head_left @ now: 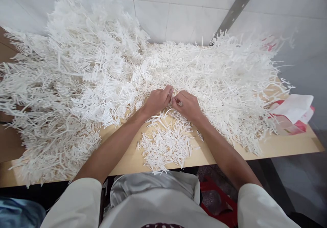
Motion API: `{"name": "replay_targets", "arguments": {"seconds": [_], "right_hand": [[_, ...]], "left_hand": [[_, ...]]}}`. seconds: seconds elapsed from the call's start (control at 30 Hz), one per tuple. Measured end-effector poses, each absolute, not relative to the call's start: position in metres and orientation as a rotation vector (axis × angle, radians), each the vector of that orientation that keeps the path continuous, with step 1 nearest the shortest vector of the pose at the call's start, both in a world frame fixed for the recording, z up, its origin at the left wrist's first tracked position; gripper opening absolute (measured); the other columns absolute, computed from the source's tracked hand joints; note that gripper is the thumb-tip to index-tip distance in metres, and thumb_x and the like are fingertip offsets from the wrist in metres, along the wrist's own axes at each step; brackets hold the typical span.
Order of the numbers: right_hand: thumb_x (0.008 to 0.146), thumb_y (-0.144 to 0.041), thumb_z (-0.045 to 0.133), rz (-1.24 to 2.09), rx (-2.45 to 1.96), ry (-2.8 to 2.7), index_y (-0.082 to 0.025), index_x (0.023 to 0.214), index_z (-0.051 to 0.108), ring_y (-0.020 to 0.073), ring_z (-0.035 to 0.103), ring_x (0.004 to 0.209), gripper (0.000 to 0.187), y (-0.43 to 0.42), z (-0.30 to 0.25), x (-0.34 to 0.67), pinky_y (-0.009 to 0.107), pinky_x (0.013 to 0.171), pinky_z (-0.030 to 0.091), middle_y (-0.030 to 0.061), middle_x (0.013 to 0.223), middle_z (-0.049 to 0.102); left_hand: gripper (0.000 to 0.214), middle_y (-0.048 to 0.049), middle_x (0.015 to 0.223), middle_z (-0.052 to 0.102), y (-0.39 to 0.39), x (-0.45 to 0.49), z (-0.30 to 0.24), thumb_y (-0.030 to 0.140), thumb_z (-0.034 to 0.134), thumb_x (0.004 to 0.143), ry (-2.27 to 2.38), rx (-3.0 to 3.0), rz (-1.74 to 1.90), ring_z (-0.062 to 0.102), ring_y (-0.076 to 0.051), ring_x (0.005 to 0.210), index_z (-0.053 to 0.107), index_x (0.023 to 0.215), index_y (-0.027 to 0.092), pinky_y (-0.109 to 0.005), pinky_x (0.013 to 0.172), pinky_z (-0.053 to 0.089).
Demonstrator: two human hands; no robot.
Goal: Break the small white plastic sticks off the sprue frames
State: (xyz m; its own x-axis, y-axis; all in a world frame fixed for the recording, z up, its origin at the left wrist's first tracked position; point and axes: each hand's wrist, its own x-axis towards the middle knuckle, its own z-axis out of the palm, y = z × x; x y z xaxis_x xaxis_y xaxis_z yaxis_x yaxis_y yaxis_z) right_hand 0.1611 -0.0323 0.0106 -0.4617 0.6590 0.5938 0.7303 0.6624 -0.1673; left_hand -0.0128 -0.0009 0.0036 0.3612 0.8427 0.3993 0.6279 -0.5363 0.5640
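My left hand (158,100) and my right hand (186,104) meet fingertip to fingertip above the middle of the table. Both are closed in a pinch, and what lies between the fingers is too small to make out, though it may be one of the thin white pieces around them. Just below the hands rest a few white branched strips (159,119). Nearer my body is a small heap of short white sticks (167,146). Large piles of white branched plastic-looking pieces rise to the left (84,67) and to the right (230,81) of my hands.
The wooden table (288,144) has its front edge close to my lap. A red and white plastic bag (293,115) lies at its right end. Behind stand a tiled wall (176,13) and a grey metal post (237,8). Something red (219,200) shows below the table.
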Motion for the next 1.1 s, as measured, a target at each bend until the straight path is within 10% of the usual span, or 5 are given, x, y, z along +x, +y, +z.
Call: {"name": "replay_targets", "arguments": {"seconds": [0.53, 0.87, 1.1], "right_hand": [[0.095, -0.03, 0.051, 0.024, -1.135, -2.008, -0.024, 0.111, 0.063, 0.0185, 0.064, 0.105, 0.022, -0.023, 0.002, 0.168, 0.038, 0.092, 0.054, 0.0069, 0.111, 0.068], [0.093, -0.023, 0.055, -0.046, -1.086, -1.875, -0.023, 0.095, 0.066, 0.0128, 0.065, 0.08, 0.011, -0.021, 0.003, 0.169, 0.028, 0.068, 0.054, 0.0025, 0.091, 0.069], [0.096, -0.024, 0.052, -0.071, -1.084, -1.619, -0.026, 0.104, 0.064, 0.0101, 0.06, 0.073, 0.015, -0.026, 0.01, 0.172, 0.027, 0.065, 0.05, 0.0003, 0.09, 0.066]], "left_hand": [[0.046, 0.0023, 0.073, 0.069, -0.004, -0.016, 0.006, 0.053, 0.023, 0.101, 1.174, 2.136, 0.973, 0.066, -0.011, 0.065, 0.05, 0.121, 0.023, -0.023, 0.064, 0.048], [0.053, -0.0115, 0.133, 0.057, -0.004, -0.016, -0.002, 0.051, 0.054, 0.09, 0.877, 2.263, 1.075, 0.067, -0.015, 0.088, 0.041, 0.133, 0.021, -0.029, 0.075, 0.057], [0.032, -0.0112, 0.134, 0.05, 0.008, -0.011, -0.009, 0.034, 0.047, 0.097, 0.88, 2.179, 1.31, 0.063, -0.011, 0.098, 0.045, 0.126, 0.022, -0.031, 0.091, 0.056]]}}
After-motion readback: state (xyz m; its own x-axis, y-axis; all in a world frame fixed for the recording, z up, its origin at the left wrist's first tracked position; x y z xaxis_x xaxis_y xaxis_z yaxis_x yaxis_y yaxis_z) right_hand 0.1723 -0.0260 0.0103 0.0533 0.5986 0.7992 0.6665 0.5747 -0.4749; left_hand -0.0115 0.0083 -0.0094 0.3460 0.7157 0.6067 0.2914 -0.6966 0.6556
